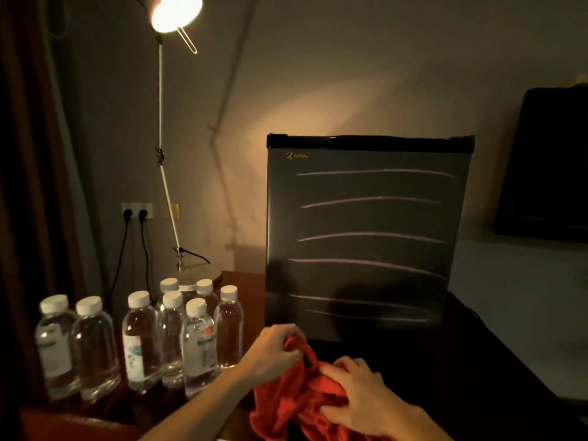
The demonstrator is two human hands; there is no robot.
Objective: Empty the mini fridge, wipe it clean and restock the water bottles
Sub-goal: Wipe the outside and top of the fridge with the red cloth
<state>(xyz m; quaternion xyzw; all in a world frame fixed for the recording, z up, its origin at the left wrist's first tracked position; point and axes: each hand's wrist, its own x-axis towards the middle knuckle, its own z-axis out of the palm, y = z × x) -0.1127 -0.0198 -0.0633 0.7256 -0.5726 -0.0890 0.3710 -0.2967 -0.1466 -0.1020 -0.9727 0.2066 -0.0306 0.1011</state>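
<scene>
Both hands work a red cloth (296, 399) at the bottom of the view: the left hand (275, 350) pinches a bunched fold with curled fingers, and the right hand (356, 396) lies on top with fingers bent into the fabric. Behind the cloth stands the mini fridge (366, 237), its dark door closed, on a black surface (477, 377). To its left, water bottles (143, 338) with white caps stand upright in a cluster on a reddish-brown table (241, 281). A lit desk lamp (175, 11) rises behind them on a jointed arm. Two plugs sit in a wall socket (136, 211). A dark curtain (28, 186) hangs at far left.
</scene>
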